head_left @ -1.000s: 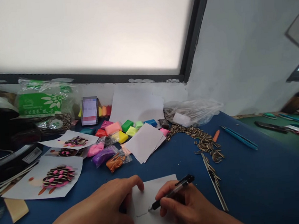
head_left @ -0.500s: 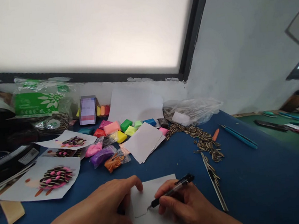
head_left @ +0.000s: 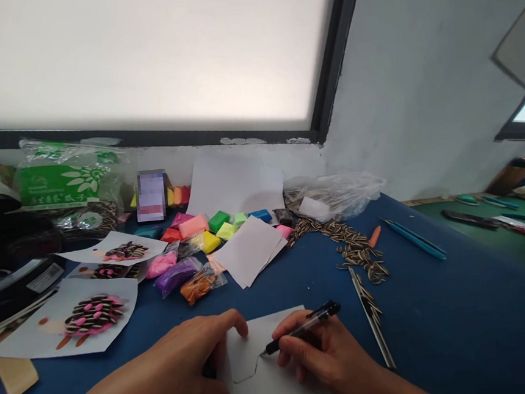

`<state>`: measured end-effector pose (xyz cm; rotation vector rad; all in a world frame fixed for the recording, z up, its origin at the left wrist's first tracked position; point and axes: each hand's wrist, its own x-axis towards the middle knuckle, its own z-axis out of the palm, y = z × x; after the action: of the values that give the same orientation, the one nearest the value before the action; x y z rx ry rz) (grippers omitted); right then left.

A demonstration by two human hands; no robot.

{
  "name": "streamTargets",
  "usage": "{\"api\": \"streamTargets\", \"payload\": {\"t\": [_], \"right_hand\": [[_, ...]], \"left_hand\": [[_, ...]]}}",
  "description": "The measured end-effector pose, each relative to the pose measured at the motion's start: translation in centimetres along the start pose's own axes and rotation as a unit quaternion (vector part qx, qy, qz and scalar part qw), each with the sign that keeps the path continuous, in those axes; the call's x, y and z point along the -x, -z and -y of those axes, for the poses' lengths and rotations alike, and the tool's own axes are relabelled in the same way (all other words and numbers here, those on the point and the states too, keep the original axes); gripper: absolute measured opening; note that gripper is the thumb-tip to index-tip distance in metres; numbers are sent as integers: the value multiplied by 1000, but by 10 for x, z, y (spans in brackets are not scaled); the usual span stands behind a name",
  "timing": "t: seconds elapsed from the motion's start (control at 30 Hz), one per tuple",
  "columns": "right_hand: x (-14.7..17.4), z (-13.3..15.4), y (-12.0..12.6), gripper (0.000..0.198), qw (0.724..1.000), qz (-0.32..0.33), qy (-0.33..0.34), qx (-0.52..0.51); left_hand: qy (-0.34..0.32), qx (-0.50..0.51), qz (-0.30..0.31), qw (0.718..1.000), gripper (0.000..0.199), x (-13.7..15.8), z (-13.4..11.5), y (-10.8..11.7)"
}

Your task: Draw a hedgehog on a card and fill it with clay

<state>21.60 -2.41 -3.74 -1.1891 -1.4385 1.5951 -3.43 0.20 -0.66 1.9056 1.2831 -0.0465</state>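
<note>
My right hand [head_left: 319, 351] is closed around a black pen [head_left: 297, 330], its tip touching a sheet of white paper [head_left: 270, 389] at the front of the table. A thin curved line runs on the sheet from near my left fingers up to the pen tip. My left hand [head_left: 198, 362] rests on the left edge of that sheet, thumb and index finger apart, holding nothing. To the left lie papers with hedgehog figures, the nearest hedgehog card [head_left: 21, 328] showing pink clay set with striped sunflower seeds.
Bagged coloured clay, such as a purple packet [head_left: 176, 277], and blank cards [head_left: 251, 250] lie beyond my hands. Sunflower seeds [head_left: 334, 233] spill from a plastic bag [head_left: 336, 193]. A metal cutter [head_left: 372, 319] and blue tweezers [head_left: 414, 239] lie at right. A phone [head_left: 151, 196] stands at the back.
The pen tip has moved slightly up and right, and the drawn line is longer. My left hand stays on the paper. The whole view has shifted a little.
</note>
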Motion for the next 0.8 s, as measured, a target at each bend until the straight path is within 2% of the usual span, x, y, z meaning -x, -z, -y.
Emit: {"api": "streamTargets", "payload": {"t": [0.27,0.43,0.63,0.8], "right_hand": [[2,2,-1,42,1000,-13,-5,2],[3,3,-1,45,1000,-15,-11,1],[2,1,0,51,1000,-2,2,8],[2,1,0,51,1000,-3,-1,5]], "left_hand": [[-7,-12,-6,1000,56,4,-6,3],[-4,-16,-13,1000,53,4,-3,1],[-28,-48,-75,996,52,-3,-8,-6],[-46,-11,-65,997,60,-8,-7,-13]]}}
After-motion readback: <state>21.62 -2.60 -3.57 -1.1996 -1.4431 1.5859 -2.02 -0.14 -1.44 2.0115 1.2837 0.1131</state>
